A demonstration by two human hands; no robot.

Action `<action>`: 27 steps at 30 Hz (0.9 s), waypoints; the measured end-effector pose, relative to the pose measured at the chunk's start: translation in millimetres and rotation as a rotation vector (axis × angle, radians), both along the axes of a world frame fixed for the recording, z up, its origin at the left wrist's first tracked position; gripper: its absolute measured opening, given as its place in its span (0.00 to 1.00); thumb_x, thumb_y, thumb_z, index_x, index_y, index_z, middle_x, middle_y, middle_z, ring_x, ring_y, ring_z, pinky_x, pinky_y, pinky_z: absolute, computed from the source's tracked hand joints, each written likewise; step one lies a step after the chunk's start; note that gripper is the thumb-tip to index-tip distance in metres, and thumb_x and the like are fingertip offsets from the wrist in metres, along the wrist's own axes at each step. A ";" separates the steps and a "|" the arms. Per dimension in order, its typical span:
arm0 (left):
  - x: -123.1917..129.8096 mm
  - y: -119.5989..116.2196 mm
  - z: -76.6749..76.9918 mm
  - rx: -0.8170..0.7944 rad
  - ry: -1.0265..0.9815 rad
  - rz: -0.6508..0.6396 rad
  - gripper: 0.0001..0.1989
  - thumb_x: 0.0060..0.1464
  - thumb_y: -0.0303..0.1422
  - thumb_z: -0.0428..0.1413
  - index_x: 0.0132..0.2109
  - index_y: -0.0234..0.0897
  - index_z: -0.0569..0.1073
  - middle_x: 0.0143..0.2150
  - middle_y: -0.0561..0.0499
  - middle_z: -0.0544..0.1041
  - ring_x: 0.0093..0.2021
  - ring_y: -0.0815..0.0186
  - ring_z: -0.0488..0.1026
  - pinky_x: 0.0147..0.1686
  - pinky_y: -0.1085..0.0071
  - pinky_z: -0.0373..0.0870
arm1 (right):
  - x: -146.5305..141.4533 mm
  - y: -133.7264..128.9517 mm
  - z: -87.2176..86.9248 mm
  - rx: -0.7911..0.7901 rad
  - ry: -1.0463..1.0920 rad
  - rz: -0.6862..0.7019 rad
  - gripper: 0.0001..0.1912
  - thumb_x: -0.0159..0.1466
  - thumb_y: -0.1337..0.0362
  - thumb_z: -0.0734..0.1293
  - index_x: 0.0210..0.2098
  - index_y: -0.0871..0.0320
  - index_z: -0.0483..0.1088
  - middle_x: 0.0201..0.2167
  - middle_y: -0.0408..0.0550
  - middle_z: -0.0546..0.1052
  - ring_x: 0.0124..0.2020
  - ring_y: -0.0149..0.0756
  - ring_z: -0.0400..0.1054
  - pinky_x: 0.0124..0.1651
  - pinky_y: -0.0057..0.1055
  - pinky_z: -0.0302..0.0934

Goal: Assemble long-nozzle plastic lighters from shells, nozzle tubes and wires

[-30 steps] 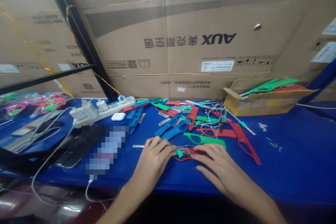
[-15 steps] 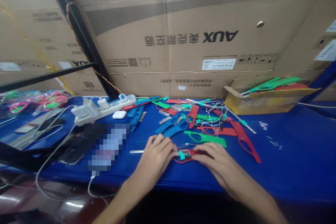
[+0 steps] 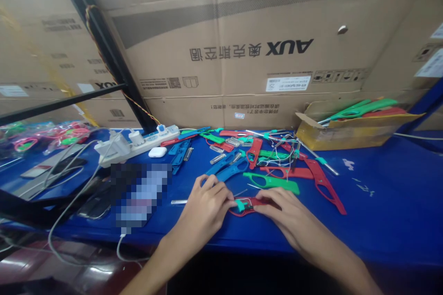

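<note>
Between my two hands, near the table's front edge, lies a red lighter shell half (image 3: 255, 202), the handle of a long-necked lighter, with its inner side up. A green trigger (image 3: 240, 205), a small dark part and thin white wires sit in it. My left hand (image 3: 208, 203) is closed on the shell's left end, thumb and fingertips by the trigger; a metal tube (image 3: 178, 202) sticks out beyond it to the left. My right hand (image 3: 284, 203) pinches the shell's right end, its fingers curled. My fingers partly hide the shell. Thin wires show just behind it.
Behind my hands lie red and blue shell halves (image 3: 224, 169), a green shell half (image 3: 277, 183), clear fuel tanks and wired tubes. An open carton (image 3: 360, 133) of shells stands back right. Left are a power strip (image 3: 152, 139), a white earbud case (image 3: 157, 152), a phone (image 3: 141, 198) and cables.
Both hands stay almost in place on the red lighter shell half, with only slight finger movement. The thin wires behind it show at a slightly different angle.
</note>
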State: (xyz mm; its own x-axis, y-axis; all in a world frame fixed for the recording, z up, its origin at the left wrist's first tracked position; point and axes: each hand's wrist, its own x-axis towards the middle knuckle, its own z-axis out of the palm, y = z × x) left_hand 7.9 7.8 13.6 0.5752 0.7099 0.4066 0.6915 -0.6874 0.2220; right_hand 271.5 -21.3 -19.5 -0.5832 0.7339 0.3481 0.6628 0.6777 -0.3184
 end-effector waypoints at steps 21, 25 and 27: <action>-1.5 4.6 -1.4 -0.221 -0.195 -0.035 0.07 0.65 0.33 0.60 0.36 0.40 0.75 0.36 0.57 0.80 0.40 0.64 0.69 0.45 0.64 0.55 | 0.2 0.2 2.6 -0.032 -0.010 0.042 0.26 0.71 0.75 0.61 0.62 0.44 0.67 0.59 0.48 0.71 0.60 0.39 0.63 0.62 0.43 0.64; -3.7 6.2 -4.6 -0.169 -0.188 -0.065 0.06 0.65 0.35 0.60 0.38 0.41 0.77 0.38 0.56 0.80 0.41 0.63 0.68 0.44 0.64 0.56 | 1.3 -0.7 3.7 -0.043 -0.019 0.044 0.28 0.69 0.76 0.61 0.63 0.43 0.67 0.61 0.47 0.70 0.61 0.40 0.64 0.63 0.44 0.63; -4.3 7.3 -6.4 -0.147 -0.188 -0.072 0.05 0.65 0.35 0.60 0.38 0.42 0.77 0.38 0.56 0.80 0.41 0.63 0.68 0.43 0.64 0.56 | 1.9 -1.4 4.6 -0.052 -0.026 0.040 0.29 0.69 0.76 0.61 0.63 0.42 0.67 0.61 0.47 0.70 0.61 0.40 0.64 0.63 0.44 0.64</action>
